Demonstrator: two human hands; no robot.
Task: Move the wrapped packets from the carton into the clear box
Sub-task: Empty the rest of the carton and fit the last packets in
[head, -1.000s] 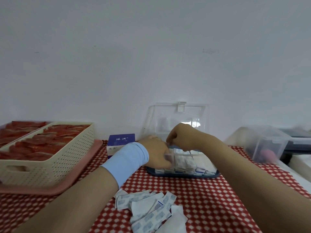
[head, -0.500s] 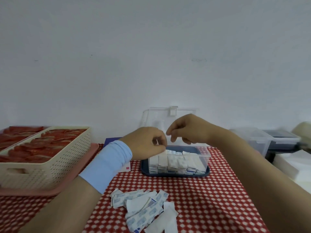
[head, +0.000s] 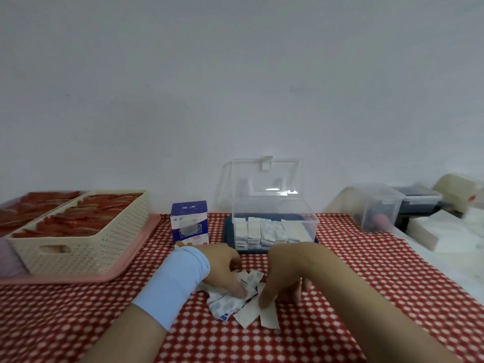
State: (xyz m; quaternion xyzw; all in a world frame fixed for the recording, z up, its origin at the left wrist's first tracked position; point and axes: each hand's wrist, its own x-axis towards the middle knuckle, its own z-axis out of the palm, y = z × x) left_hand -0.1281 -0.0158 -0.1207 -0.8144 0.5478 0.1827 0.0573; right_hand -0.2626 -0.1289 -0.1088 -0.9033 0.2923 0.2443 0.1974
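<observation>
The left hand (head: 222, 269) and right hand (head: 285, 271) touch loose packets (head: 237, 309), lower centre; the clear box (head: 273, 213) (lid up) stands above.

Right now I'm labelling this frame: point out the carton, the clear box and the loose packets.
carton (head: 190, 226): head view, blue-and-white front face.
clear box (head: 275, 212): head view, transparent front wall above the stacks.
loose packets (head: 246, 314): head view, white packet nearest the camera.
</observation>
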